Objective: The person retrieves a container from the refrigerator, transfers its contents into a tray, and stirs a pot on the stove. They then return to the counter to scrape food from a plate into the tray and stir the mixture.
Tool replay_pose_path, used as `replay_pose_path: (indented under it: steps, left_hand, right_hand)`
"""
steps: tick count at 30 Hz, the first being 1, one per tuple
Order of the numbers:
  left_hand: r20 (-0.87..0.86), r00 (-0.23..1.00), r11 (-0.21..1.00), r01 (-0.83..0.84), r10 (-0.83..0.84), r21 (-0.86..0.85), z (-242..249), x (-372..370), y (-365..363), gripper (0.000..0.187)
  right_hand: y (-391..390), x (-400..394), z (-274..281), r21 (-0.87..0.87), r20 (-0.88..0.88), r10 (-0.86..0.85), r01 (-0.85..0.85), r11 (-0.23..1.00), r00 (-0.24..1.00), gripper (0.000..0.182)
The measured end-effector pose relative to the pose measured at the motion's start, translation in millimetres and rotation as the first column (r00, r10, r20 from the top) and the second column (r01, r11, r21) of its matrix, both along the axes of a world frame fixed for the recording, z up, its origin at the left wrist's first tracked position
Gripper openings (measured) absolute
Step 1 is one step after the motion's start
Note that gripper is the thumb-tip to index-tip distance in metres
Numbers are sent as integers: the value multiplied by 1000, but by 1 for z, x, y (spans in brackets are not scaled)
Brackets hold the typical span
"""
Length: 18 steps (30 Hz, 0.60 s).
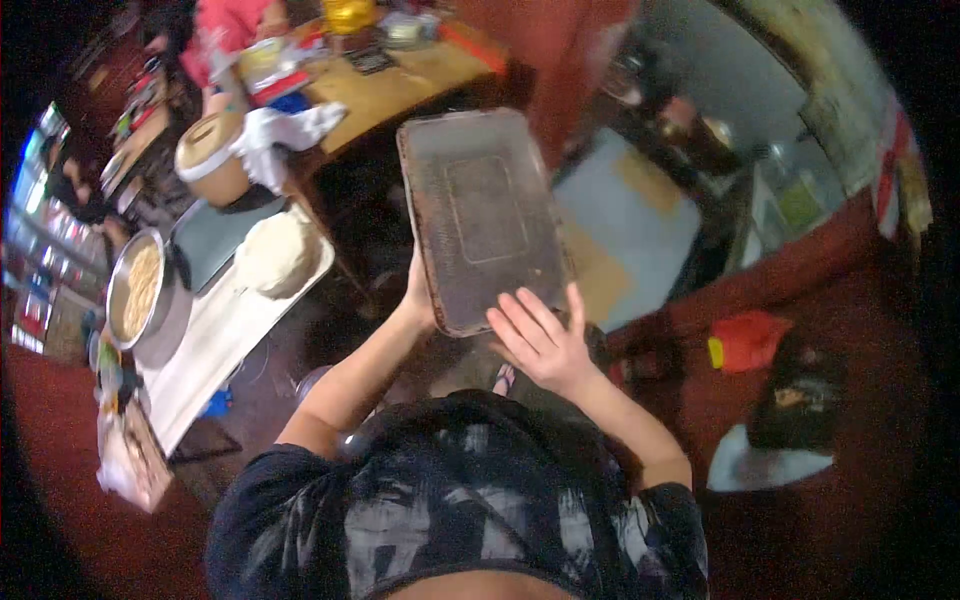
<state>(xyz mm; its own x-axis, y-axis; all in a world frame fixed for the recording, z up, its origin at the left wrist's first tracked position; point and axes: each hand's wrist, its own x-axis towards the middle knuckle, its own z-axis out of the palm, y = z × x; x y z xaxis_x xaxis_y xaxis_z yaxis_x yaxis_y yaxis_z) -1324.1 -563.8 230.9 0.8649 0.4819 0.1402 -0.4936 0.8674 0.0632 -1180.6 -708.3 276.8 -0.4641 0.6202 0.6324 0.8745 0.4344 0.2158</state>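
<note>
A dark, worn rectangular baking tray (485,210) is tilted in front of my body, its inner face towards me. My left hand (420,290) grips it from the lower left side, with most of the fingers hidden behind it. Over the tray's lower right corner lies my right hand (545,340), fingers outstretched and spread, seemingly touching the surface. The tray holds nothing but small stains and specks. To its left, a large pale lump of dough (275,257) rests on a long white board (215,340).
Beside the board stands a metal pot (165,325) with beige contents. A brown lidded container (213,160) and white cloth (285,135) are behind it. A person in a pink top (225,35) is by the wooden table (425,85). A red bag (750,340) is at right.
</note>
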Motion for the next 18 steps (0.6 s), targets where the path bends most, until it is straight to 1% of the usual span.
replay_pose_path:
  steps: [2,3,4,5,6,7,8,10,11,12,14,15,16,18]
  left_hand:
    - [66,997,999,43,-41,-23,6,26,4,66]
    - [67,994,997,80,-82,22,10,44,8,65]
    - [64,992,994,104,-105,17,7,62,12,65]
    - [-28,996,996,84,-83,39,2,82,18,65]
    - [-120,991,996,63,-55,62,-2,101,23,64]
    - [-116,991,988,85,-70,131,-5,122,28,64]
    - [-114,990,987,97,-83,129,-11,146,33,64]
    - [-4,983,981,183,-183,60,-32,196,46,64]
    - [-101,983,983,162,-153,91,-37,221,51,61]
    - [-99,984,983,157,-148,94,-43,249,59,61]
    - [-201,979,996,54,-39,70,-52,299,67,57]
    - [-166,982,991,102,-87,85,-55,318,72,54]
    - [-168,982,993,97,-85,63,-58,340,79,54]
    - [-208,976,992,88,-68,87,-61,375,92,54]
  right_hand:
    - [2,18,3,-15,-22,-3,3,1000,1000,44]
    - [7,30,4,-21,-26,-30,30,999,999,44]
    - [13,44,5,-42,-16,-13,13,999,1000,40]
    - [20,59,4,-62,-6,7,-7,998,1000,37]
    - [28,74,2,-68,-8,-11,10,998,1000,37]
    - [37,92,-1,-90,3,-18,19,996,1000,36]
    - [43,113,-4,-110,17,-23,24,994,1000,35]
    - [55,157,-12,-103,37,-18,22,994,999,36]
    - [60,179,-15,-110,-3,-15,14,994,1000,37]
    - [68,203,-14,-111,-42,-8,4,994,999,39]
    - [81,249,-15,-111,-61,2,-9,994,998,39]
    - [82,269,-16,-128,-81,5,-15,992,997,40]
    - [86,291,-16,-150,-85,9,-22,988,996,40]
    - [100,326,-15,-124,-81,23,-33,992,996,40]
